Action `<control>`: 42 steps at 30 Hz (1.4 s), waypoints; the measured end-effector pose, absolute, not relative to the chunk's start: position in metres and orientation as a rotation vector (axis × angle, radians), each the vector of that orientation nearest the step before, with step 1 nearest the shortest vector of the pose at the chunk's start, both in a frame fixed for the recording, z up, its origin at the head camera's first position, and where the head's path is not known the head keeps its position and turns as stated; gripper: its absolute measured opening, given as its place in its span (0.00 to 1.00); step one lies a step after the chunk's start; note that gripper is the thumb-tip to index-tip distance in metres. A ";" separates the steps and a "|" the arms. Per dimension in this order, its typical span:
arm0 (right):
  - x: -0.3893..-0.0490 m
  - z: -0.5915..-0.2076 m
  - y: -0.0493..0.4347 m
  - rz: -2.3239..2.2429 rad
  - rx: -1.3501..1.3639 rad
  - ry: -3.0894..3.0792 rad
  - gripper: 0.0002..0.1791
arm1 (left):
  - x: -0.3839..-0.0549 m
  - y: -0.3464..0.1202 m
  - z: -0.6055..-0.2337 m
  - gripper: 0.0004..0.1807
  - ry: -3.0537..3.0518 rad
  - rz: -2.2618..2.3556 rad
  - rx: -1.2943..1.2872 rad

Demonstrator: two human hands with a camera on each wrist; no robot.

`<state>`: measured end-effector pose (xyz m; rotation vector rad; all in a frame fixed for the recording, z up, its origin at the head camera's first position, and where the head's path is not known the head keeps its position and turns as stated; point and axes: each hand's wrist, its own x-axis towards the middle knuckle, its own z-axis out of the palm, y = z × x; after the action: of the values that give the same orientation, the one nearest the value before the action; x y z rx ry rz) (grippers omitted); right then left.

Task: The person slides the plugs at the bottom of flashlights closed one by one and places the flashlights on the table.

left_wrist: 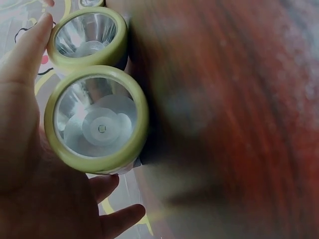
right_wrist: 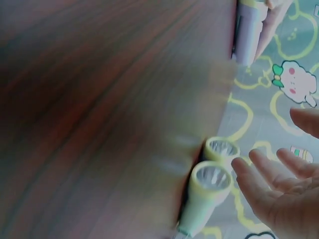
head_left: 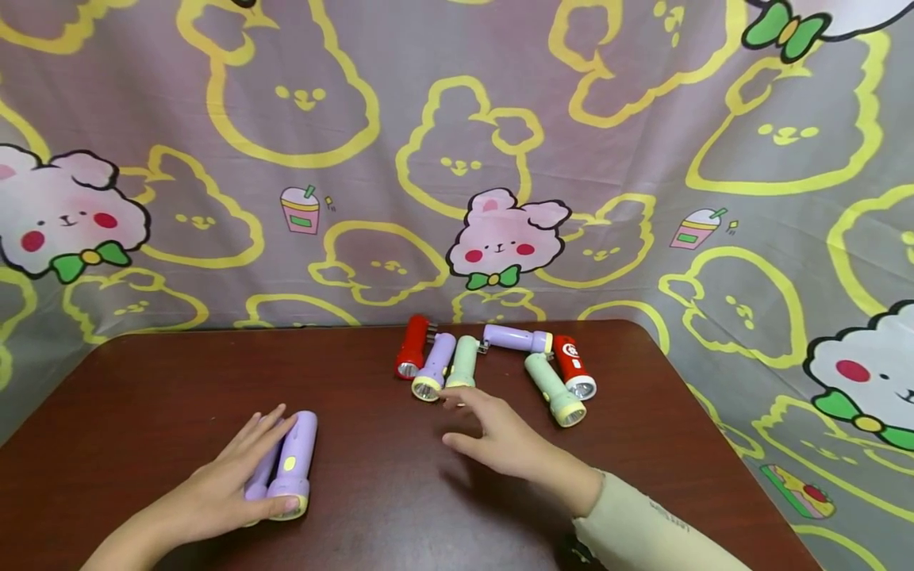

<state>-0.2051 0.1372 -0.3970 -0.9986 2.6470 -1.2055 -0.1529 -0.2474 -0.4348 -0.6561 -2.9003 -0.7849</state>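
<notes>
Two purple flashlights [head_left: 298, 446] with cream rims lie side by side at the left of the table. My left hand [head_left: 207, 496] rests over them, fingers extended along their far ends and thumb across the near one's head. In the left wrist view, one flashlight's lens [left_wrist: 102, 122] faces the camera, with another lens [left_wrist: 87, 37] behind it. My right hand [head_left: 503, 434], fingers spread and slightly bent, hovers by the light green flashlight [head_left: 465, 361] and a purple flashlight [head_left: 437, 361]. It holds nothing. Its fingertips partly cover the green one's head in the head view.
A red flashlight [head_left: 412, 346] lies left in the back group. A purple flashlight [head_left: 516, 339] lies sideways, with another green flashlight [head_left: 553, 388] and a red-and-white flashlight [head_left: 574, 366] at right. A patterned curtain [head_left: 385, 182] stands behind the brown table [head_left: 371, 507].
</notes>
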 end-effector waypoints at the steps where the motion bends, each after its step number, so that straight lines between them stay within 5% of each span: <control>1: -0.204 -0.397 0.141 -1.175 -1.017 2.689 0.27 | -0.152 -0.247 -0.434 0.54 -2.906 -0.795 -0.652; 19: -0.197 -0.399 0.212 -0.722 -0.849 3.202 0.32 | -0.151 -0.246 -0.432 0.54 -2.924 -0.927 -0.636; 42: -0.231 -0.416 0.245 -0.461 -0.693 3.273 0.36 | -0.153 -0.246 -0.431 0.54 -2.906 -0.969 -0.652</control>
<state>-0.2312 0.2446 -0.4161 -0.6926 3.2726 -0.4614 -0.1530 -0.2460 -0.4307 -0.6515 -2.9057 -0.9692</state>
